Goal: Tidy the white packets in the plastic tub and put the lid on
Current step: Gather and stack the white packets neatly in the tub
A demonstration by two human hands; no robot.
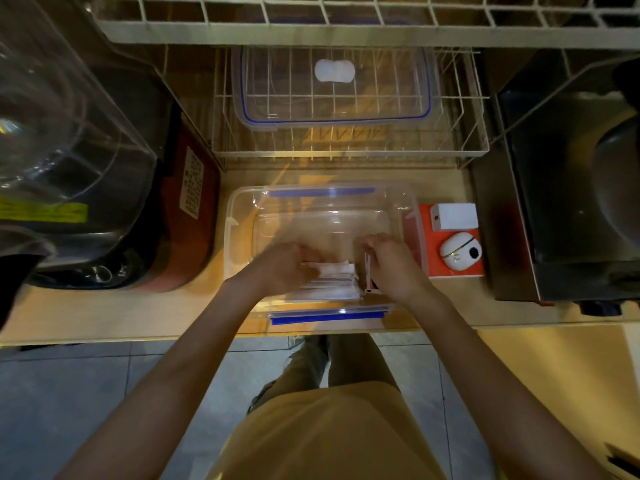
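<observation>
tub [242, 216]: clear plastic, blue clips on far and near long rims, sits open on the worktop [104, 317] at its front edge, long axis left-right.
packets [332, 278]: white stack in the near half of the tub, against the near wall; far half of the tub is bare. Packets look to run left-right, same way as the tub. Exact count can't be told, motion blur.
left hand [282, 268]: inside the tub, on the left end of the stack, fingers curled over the packets; the grip looks closed on them, blurred.
right hand [391, 268]: inside the tub at the right end of the stack, fingers curled round a thin upright item with a red edge [369, 275], standing just beside the packets; what it is can't be told.
key relation: stack lies between the two hands, each at one end, so squaring it means pressing inward along the long axis. Neither hand is clearly nearer.
lid [336, 114]: clear with blue seal, lying in the wire rack [467, 147] straight behind the tub, well apart from both hands, long axis also left-right, so no turn needed, just a reach forward and pull back.
step: tidying under way, lid not yet on.
risk: lid rim may snag on rack wires; loose packets could stick up under the lid.
other: orange box [450, 268] with small white devices right of the tub; dark appliance [104, 237] left.
</observation>
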